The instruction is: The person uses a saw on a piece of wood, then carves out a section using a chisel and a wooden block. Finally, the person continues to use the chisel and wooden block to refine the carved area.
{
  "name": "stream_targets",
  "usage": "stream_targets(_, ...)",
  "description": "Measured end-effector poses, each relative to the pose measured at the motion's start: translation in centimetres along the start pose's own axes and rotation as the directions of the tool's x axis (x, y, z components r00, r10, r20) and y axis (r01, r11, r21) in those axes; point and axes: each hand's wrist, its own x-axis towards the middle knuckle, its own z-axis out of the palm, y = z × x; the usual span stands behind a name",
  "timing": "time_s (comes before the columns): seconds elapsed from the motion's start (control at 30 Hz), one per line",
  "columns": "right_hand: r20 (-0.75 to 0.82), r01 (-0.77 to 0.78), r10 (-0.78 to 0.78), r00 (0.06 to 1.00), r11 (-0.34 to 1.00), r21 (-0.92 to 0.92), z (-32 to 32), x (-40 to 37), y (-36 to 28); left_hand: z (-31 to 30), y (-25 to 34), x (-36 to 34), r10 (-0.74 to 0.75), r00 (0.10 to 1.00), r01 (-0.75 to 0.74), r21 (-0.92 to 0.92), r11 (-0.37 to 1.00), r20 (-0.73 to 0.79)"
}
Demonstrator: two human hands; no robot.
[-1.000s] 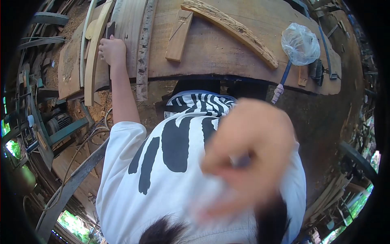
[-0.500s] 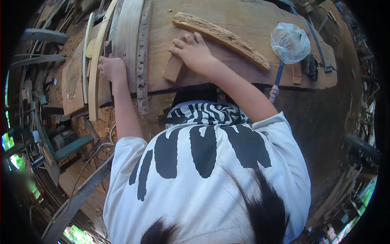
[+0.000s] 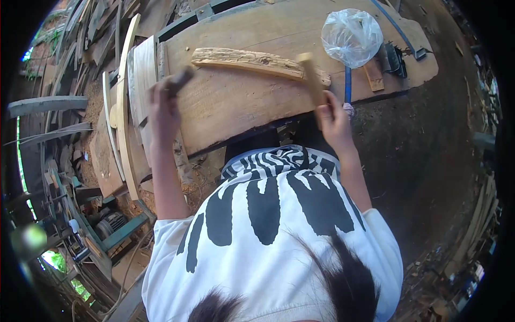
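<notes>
My left hand (image 3: 165, 115) is raised above the left part of the bench, its fingers closed round a dark, stubby piece (image 3: 181, 79). Motion blurs that piece, and I cannot make out its kind. At the bench's front edge my right hand (image 3: 337, 122) grips a short wooden block (image 3: 312, 78) by its lower end, with the block standing up from the fingers. Behind the block lies a long, rough-faced strip of wood (image 3: 247, 58). Just right of the right hand is a blue handle (image 3: 348, 86) with a clear plastic bag (image 3: 351, 37) above it.
The wooden bench top (image 3: 225, 112) spans the view. Pale planks (image 3: 145, 70) and a curved wooden strip (image 3: 122, 102) lie at its left end. A small brown block (image 3: 374, 77), a black object (image 3: 394, 60) and a blue bar (image 3: 397, 27) lie right. A motor (image 3: 111, 224) stands lower left.
My right hand has lifted the wooden block off the bench and moved right with it. My left hand has raised the dark piece from beside the planks. The view has shifted.
</notes>
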Motion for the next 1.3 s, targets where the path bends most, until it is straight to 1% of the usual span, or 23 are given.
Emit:
stream_targets(0.03,0.005,-0.231,0.235,0.972,0.95,0.21,-0.9,-1.0,1.3,1.0,1.8,0.4,0.015,0.996,-0.005,-0.123,0.992,0.085)
stream_targets(0.07,0.001,-0.236,0.241,0.97,0.947,0.218,-1.6,-1.7,2.1,1.8,4.1,1.1,0.071,0.979,-0.043,-0.148,0.988,0.193)
stream_targets(0.1,-0.051,-0.293,0.354,0.934,0.84,0.457,-2.2,-2.2,2.8,2.4,7.7,1.7,0.083,0.95,0.0,-0.266,0.964,0.301)
stream_targets(0.13,-0.072,-0.307,0.469,0.88,0.678,0.668,-2.7,-2.7,3.4,3.6,10.1,2.4,0.217,0.913,-0.054,-0.422,0.905,0.347)
stream_targets(0.17,-0.089,-0.238,0.455,0.886,0.612,0.755,-3.2,-3.2,3.9,5.5,12.3,2.9,0.376,0.892,-0.23,-0.464,0.855,0.25)
stream_targets(0.2,-0.087,-0.242,0.46,0.884,0.607,0.757,-3.5,-3.7,4.0,7.2,14.8,3.2,0.425,0.867,-0.271,-0.471,0.839,0.258)
stream_targets(0.23,-0.132,-0.22,0.487,0.863,0.598,0.771,-4.0,-4.2,3.9,8.7,17.1,3.4,0.471,0.841,-0.309,-0.478,0.822,0.266)
stream_targets(0.27,-0.175,-0.196,0.512,0.841,0.589,0.784,-4.4,-4.6,3.8,10.2,19.1,3.5,0.519,0.827,-0.36,-0.504,0.785,0.217)
stream_targets(0.3,-0.252,-0.217,0.541,0.802,0.658,0.721,-4.6,-4.7,3.0,11.5,20.8,3.6,0.564,0.809,-0.412,-0.524,0.745,0.165)
stream_targets(0.4,-0.281,-0.187,0.556,0.782,0.64,0.746,-6.0,-5.5,2.6,14.5,24.9,4.6,0.661,0.743,-0.525,-0.519,0.674,0.106)
stream_targets(0.5,-0.301,-0.175,0.583,0.755,0.62,0.765,-7.6,-5.5,2.8,16.5,27.5,5.1,0.689,0.715,-0.561,-0.492,0.666,0.119)
stream_targets(0.6,-0.29,-0.179,0.596,0.749,0.603,0.778,-8.7,-5.7,3.8,17.8,29.6,5.8,0.703,0.694,-0.541,-0.53,0.653,0.157)
stream_targets(0.67,-0.267,-0.111,0.626,0.732,0.497,0.861,-9.0,-6.0,4.9,18.3,30.7,6.1,0.692,0.706,-0.517,-0.556,0.651,0.153)
stream_targets(0.7,-0.264,-0.114,0.628,0.732,0.495,0.861,-8.9,-5.9,4.8,18.5,31.2,6.3,0.692,0.702,-0.502,-0.572,0.649,0.169)
stream_targets(0.77,-0.289,-0.142,0.672,0.682,0.509,0.849,-8.6,-5.7,4.6,18.8,31.6,6.6,0.692,0.698,-0.486,-0.587,0.648,0.185)
stream_targets(0.8,-0.289,-0.142,0.673,0.681,0.509,0.849,-8.6,-5.6,4.5,18.9,31.7,6.8,0.698,0.679,-0.48,-0.58,0.658,0.229)
stream_targets(0.83,-0.263,-0.173,0.68,0.684,0.502,0.848,-8.6,-5.5,4.3,18.9,31.9,7.0,0.703,0.657,-0.475,-0.574,0.667,0.273)
stream_targets(0.87,-0.237,-0.203,0.689,0.685,0.493,0.846,-8.6,-5.5,4.1,18.9,31.9,7.2,0.705,0.654,-0.476,-0.576,0.665,0.274)
stream_targets(0.97,-0.199,-0.234,0.677,0.709,0.492,0.839,-8.7,-5.3,3.3,18.6,31.7,7.8,0.694,0.655,-0.452,-0.581,0.677,0.299)
stream_targets(1.03,-0.18,-0.254,0.695,0.696,0.473,0.844,-8.6,-5.1,2.6,18.5,31.6,8.1,0.678,0.658,-0.43,-0.575,0.696,0.328)
stream_targets(1.17,-0.128,-0.273,0.705,0.697,0.426,0.863,-8.6,-5.3,2.8,18.7,31.6,8.4,0.676,0.667,-0.414,-0.598,0.686,0.314)
stream_targets(1.23,-0.125,-0.286,0.695,0.708,0.444,0.85,-8.7,-5.4,2.9,18.6,31.7,8.6,0.661,0.656,-0.396,-0.58,0.713,0.365)
stream_targets(1.3,-0.118,-0.299,0.684,0.72,0.46,0.836,-8.8,-5.3,2.7,18.6,31.6,8.8,0.657,0.66,-0.385,-0.586,0.713,0.365)
